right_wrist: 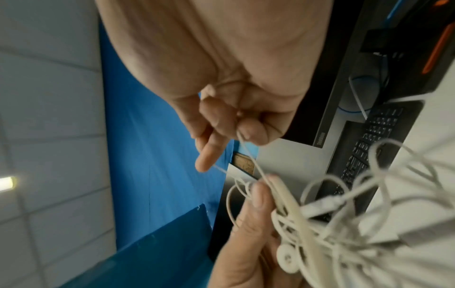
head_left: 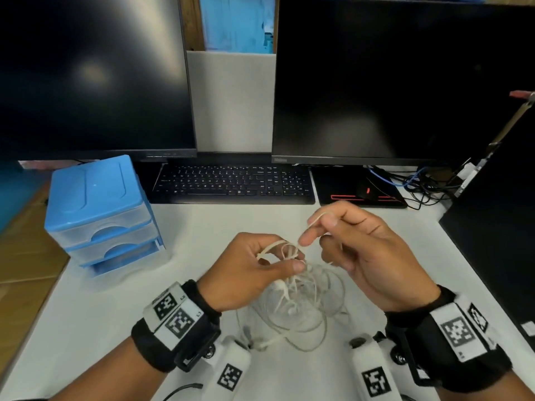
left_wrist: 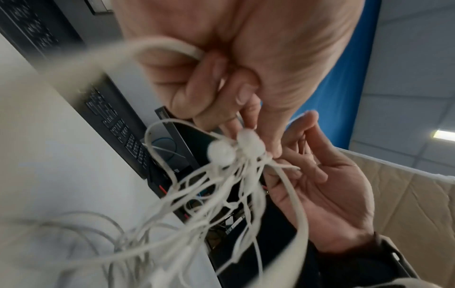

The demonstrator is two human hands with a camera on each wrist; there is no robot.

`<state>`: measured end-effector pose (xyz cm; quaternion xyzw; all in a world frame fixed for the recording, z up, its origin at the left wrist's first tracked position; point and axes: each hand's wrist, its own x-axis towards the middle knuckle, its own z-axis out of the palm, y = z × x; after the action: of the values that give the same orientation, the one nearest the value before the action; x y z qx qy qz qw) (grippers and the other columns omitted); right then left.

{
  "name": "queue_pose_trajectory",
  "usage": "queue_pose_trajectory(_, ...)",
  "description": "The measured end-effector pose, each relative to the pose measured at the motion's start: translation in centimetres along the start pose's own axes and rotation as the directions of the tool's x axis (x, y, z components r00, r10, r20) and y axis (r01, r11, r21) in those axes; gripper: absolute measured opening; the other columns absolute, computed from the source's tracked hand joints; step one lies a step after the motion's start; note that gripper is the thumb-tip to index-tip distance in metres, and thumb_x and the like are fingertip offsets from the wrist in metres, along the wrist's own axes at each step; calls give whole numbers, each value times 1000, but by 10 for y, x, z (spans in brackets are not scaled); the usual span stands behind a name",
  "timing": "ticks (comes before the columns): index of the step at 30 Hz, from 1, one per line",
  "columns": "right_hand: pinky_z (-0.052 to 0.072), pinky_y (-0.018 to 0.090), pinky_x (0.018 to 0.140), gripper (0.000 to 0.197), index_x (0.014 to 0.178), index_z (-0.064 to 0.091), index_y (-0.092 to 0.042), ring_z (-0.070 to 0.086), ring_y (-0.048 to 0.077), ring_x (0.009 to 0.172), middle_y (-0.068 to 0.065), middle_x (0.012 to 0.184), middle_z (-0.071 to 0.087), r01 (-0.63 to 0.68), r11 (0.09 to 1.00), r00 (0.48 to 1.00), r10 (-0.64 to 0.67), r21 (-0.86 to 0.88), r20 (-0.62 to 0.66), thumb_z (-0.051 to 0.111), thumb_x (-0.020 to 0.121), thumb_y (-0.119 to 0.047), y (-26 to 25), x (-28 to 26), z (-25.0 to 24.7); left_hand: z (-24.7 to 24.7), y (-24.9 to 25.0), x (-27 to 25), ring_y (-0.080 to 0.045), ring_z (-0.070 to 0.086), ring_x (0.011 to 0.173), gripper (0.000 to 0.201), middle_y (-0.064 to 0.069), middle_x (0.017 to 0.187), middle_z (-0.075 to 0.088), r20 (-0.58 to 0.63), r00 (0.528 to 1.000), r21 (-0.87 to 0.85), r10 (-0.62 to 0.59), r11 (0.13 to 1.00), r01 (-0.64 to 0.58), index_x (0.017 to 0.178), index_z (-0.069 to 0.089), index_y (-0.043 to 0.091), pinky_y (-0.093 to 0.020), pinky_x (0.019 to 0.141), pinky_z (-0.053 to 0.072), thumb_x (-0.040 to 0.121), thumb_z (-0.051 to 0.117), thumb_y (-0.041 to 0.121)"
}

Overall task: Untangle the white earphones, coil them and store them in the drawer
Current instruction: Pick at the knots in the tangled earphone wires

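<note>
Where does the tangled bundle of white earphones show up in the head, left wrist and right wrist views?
Head: white earphones at centre, hanging from the left hand toward the table.
Left wrist: lower centre, below the fingers.
Right wrist: lower right, one strand pinched by the right hand.
Shared landmark: the black keyboard, upper left in left wrist, right side in right wrist.

White earphones (head_left: 292, 287) looking like smooth rubbery plastic cord, matt; earbuds (left_wrist: 222, 154) showing smooth plastic. Drawer unit (head_left: 98, 215) showing glossy blue plastic frame, translucent frosted plastic fronts. Table (head_left: 95, 319) looking matt, smooth, white. Monitors (head_left: 390, 82) showing dark glass-like screens catching soft reflections. Keyboard (head_left: 234, 183) looking matt black plastic. Wrist bands (head_left: 150, 342) appearing as black cloth, carrying matt printed markers.
</note>
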<state>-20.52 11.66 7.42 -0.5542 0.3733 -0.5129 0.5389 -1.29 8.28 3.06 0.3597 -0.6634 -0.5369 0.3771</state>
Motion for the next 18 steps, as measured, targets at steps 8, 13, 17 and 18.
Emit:
queue_pose_trajectory(8,47,27,60,16,82,60,-10,28,12,45,2,62,48,-2,915,985,72,403,-158,53,86,-24,-9,6,-25,-23,18,7,2,55,48,12,9,61,65,-176,984,-125,-6,992,-16,70,63,7,-4,49,38,73,74,9)
queue_pose_trajectory(13,21,33,47,46,103,74,-28,21,22,47,-8,46,30,-209,928,975,223,-309,10,77,70,-60,-5,2,-21,-36,19,7,-7,21,42,22,12,48,40,-208,977,-138,-45,990,16,64,60,23,-15,39,21,80,75,27)
queue_pose_trajectory(17,25,32,49,38,101,72,-34,27,22,51,-5,47,39,-245,873,946,310,-421,94,75,68,-52,3,-1,-3,-23,22,3,-9,25,43,23,5,46,32,-159,987,-76,-18,997,6,81,70,16,-15,41,25,85,60,37)
queue_pose_trajectory(18,28,28,49,42,104,71,-33,31,20,49,-4,48,41,-245,873,950,304,-422,76,77,66,-50,7,-1,0,-21,23,2,-9,26,43,26,4,46,33,-143,990,-43,-5,999,-1,86,72,16,-14,42,27,86,58,37)
